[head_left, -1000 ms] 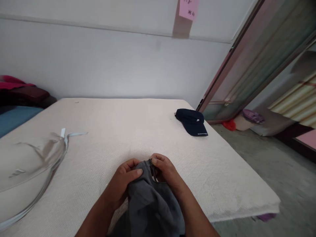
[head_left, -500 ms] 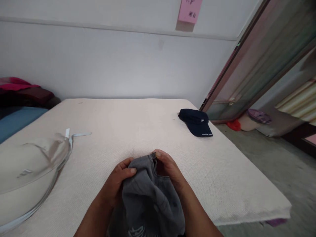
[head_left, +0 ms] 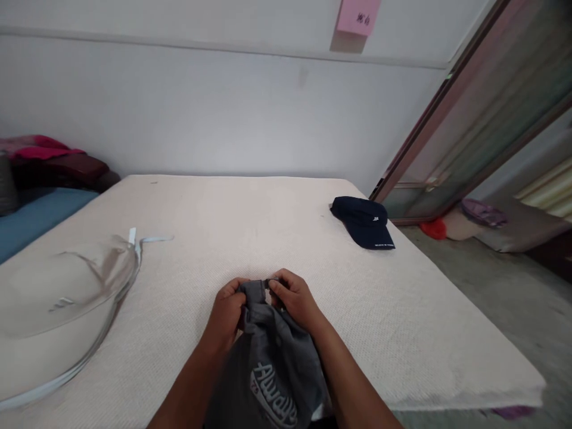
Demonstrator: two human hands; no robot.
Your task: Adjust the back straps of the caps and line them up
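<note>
Two hands are closest to me, both on a grey cap (head_left: 288,345) held over the near part of a white cover (head_left: 223,214): the left hand (head_left: 226,313) is clamped on its band (head_left: 254,292), while the right hand (head_left: 295,301) pinches what looks like a narrow strap end (head_left: 267,282). Since half a second ago the cap has turned, showing more pale lettering (head_left: 273,390); I judge this leaves the band better placed for handling. Farther out, a beige hat (head_left: 67,322) lies at left, apart from both hands, and a navy cap (head_left: 364,221) sits near the cover's right edge. Beyond, on the floor (head_left: 491,298), a purple-topped bundle (head_left: 484,213) may be a container; I can't tell what it holds. A pink note (head_left: 360,15) hangs on the wall (head_left: 223,119).
</note>
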